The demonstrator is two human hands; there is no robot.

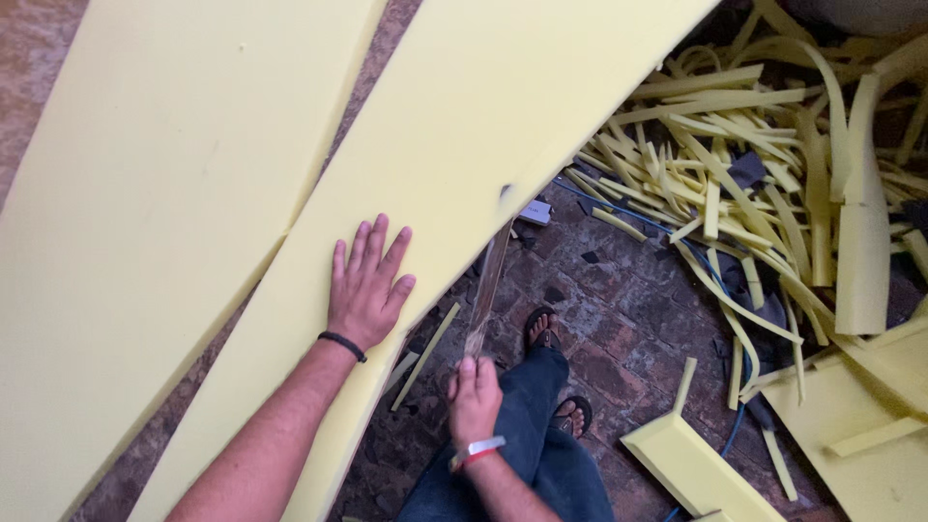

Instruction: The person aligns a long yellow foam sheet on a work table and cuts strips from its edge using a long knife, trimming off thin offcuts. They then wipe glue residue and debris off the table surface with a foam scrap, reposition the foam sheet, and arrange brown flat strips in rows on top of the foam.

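My left hand [367, 285] lay spread flat on the long yellow foam slab [454, 145]; my right hand [474, 396] gripped a long blade [488, 285] at the slab's edge, yellow foam offcut strips [754, 164] littering the brick floor [619, 319].

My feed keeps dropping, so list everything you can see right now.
foam sheets: two, pale yellow, large, left and centre, side by side
foam strips: many, yellow, heaped upper right
foam offcuts: several, yellow, lower right
hose: one, blue, on the floor, right
brick floor: reddish brown, below
blade: one, long, blurred, at the centre sheet's edge
legs and sandals: dark jeans, bottom centre
left hand: flat on the centre sheet, black wristband
right hand: fingers around the blade's handle end, red-and-white band
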